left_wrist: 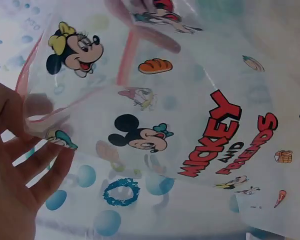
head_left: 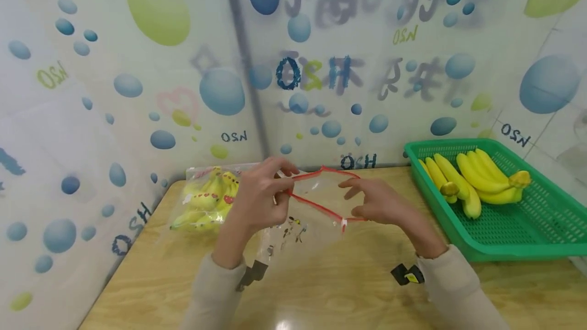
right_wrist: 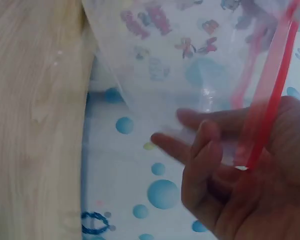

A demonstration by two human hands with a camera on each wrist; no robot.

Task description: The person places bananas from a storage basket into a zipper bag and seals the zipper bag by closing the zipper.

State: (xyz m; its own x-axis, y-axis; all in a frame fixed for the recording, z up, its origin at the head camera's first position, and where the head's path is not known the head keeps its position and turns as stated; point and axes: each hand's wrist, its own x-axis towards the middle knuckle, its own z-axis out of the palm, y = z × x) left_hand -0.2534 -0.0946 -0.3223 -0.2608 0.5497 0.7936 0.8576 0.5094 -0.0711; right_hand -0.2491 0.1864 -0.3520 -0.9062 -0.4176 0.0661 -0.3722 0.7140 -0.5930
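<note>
A clear plastic zip bag [head_left: 293,230] with red strips along its mouth and cartoon mouse prints hangs between the two hands over the table. My left hand [head_left: 266,195] pinches the left end of the mouth, with the thumb and fingers at the red edge. At the other end, my right hand [head_left: 378,200] has its fingers spread at the mouth, holding the two red edges apart. In the right wrist view, fingers [right_wrist: 202,172] reach past the red strip [right_wrist: 270,105] into the mouth. No contents show in this bag.
Another clear bag [head_left: 206,205], with bananas inside and red heart prints, lies at the table's back left. To the right stands a green basket [head_left: 541,225] holding bunches of bananas [head_left: 486,172]. A patterned curtain [head_left: 183,90] rises behind the wooden table [head_left: 339,289].
</note>
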